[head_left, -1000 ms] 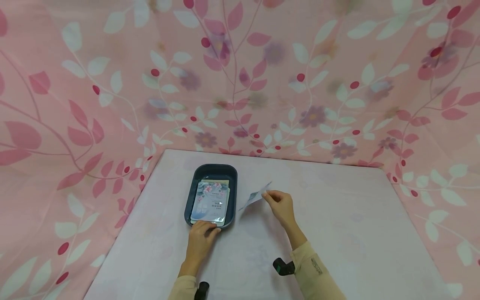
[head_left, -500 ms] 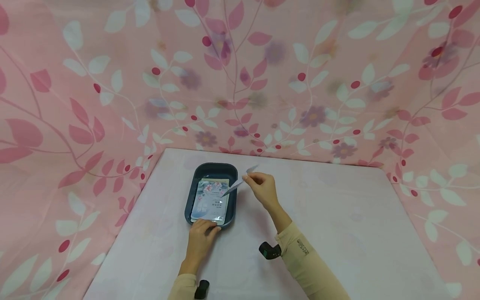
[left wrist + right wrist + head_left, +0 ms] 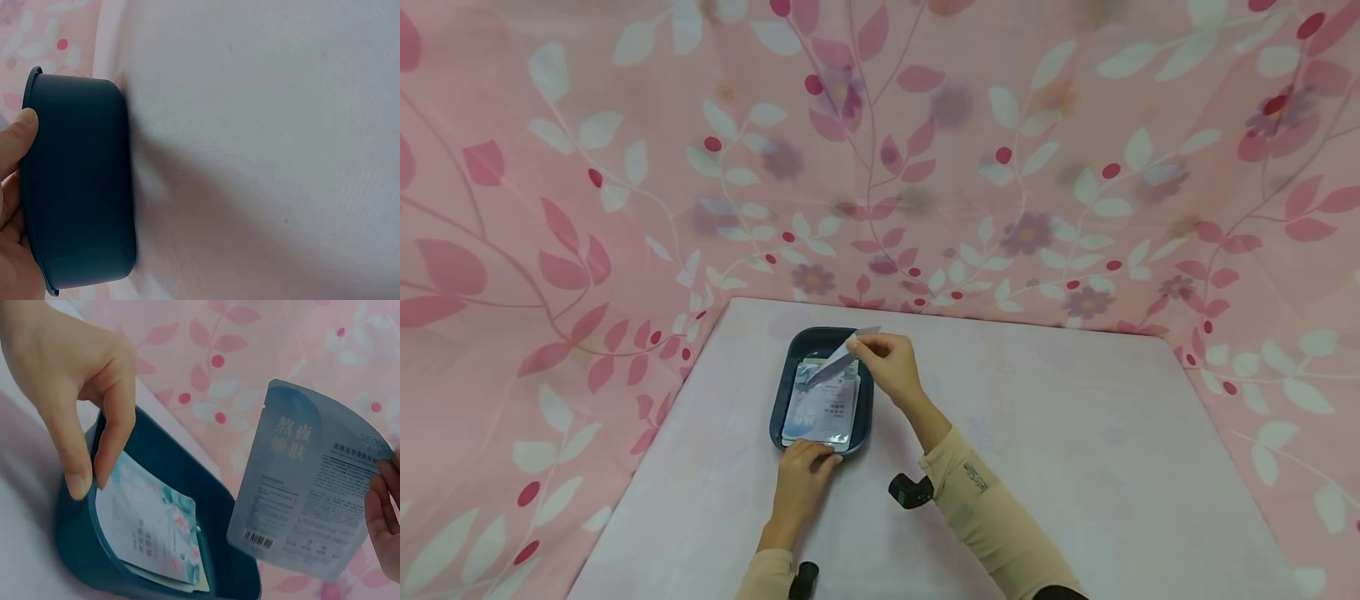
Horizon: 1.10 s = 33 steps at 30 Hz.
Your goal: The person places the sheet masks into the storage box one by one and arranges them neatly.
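Observation:
A dark teal plastic basin stands on the table, with several flat face-mask packets stacked inside, the top one printed with flowers. My left hand grips its near rim; in the left wrist view the thumb lies against the outer side of the rim. My right hand pinches another face-mask packet by one edge, tilted above the basin's right side. In the right wrist view this blue-grey packet shows its printed back with a barcode, and the right hand's fingers appear at the edge.
A pale cloth covers the table, with room to the right of the basin. Pink floral cloth hangs behind and at the sides. Black camera mounts sit on both wrists.
My right hand has carried the packet leftward, from beside the basin to above it. My left hand has stayed on the near rim.

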Available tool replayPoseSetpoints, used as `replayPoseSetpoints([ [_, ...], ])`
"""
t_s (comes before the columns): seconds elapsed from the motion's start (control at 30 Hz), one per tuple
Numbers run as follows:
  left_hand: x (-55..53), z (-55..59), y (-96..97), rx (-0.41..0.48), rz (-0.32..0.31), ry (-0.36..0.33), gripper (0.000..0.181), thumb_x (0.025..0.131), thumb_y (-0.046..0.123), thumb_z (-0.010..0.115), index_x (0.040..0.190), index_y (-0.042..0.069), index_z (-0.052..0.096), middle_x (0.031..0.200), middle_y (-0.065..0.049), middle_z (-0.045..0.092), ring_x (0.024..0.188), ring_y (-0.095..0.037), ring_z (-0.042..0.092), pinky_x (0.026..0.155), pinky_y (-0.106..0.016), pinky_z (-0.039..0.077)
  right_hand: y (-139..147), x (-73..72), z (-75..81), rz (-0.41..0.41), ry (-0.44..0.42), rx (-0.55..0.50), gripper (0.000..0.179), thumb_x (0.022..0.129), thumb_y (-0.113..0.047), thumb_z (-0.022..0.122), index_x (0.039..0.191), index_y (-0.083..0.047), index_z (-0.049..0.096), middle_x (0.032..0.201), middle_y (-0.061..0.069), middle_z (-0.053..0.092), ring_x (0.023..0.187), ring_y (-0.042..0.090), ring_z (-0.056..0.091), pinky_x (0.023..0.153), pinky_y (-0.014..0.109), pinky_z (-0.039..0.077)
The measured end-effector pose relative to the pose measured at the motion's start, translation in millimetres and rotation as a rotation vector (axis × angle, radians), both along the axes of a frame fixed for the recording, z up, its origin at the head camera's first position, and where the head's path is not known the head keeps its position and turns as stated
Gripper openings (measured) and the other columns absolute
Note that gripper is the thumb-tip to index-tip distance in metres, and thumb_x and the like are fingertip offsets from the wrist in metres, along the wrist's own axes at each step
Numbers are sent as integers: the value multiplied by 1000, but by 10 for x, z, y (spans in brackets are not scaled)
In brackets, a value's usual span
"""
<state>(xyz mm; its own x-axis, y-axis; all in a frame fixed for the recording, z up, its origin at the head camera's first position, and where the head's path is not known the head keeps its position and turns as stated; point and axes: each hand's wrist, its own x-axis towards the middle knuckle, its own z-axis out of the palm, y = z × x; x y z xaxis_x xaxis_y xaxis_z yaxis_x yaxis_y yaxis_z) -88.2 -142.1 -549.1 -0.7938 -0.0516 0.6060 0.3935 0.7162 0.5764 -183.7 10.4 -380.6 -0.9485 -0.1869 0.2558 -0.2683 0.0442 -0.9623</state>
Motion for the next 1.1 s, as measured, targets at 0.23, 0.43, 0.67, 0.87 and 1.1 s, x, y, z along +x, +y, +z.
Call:
replayPoseSetpoints([
  [0.23,-8,-18,-7,3,-2,16,21,60,0,86,75,3,71,73,-1,65,72,-16,58,69,-22,45,-211,4,-182,61,-67,-21,17,85,3,65,94,17,65,92,31,64,69,5,53,61,13,45],
  [0.43,1,-8,-7,5,3,9,21,61,1,86,75,4,71,73,0,65,72,-15,58,68,-27,47,-397,-123,-547,79,-74,-11,17,85,-2,67,93,14,67,91,26,67,73,6,56,65,16,49],
  [0.67,-13,-22,1,-1,-5,25,21,60,1,86,74,4,71,73,0,65,72,-15,59,68,-28,47,-471,-166,-861,74,-93,22,20,86,-11,68,94,6,70,92,18,69,75,6,59,69,19,52],
  [0.87,-15,-33,-12,-11,-1,46,21,59,2,86,74,5,71,73,0,65,73,-16,59,68,-30,48,-423,-28,-1041,-64,-188,120,19,83,-13,72,88,5,72,85,15,70,71,9,58,64,19,50],
  [1.1,-20,-41,-7,-4,-13,64,23,58,-1,86,74,3,70,73,-1,65,72,-17,59,68,-27,46,-314,83,-1120,-199,-204,281,16,79,-15,73,81,2,74,76,11,70,68,13,59,58,23,48],
])
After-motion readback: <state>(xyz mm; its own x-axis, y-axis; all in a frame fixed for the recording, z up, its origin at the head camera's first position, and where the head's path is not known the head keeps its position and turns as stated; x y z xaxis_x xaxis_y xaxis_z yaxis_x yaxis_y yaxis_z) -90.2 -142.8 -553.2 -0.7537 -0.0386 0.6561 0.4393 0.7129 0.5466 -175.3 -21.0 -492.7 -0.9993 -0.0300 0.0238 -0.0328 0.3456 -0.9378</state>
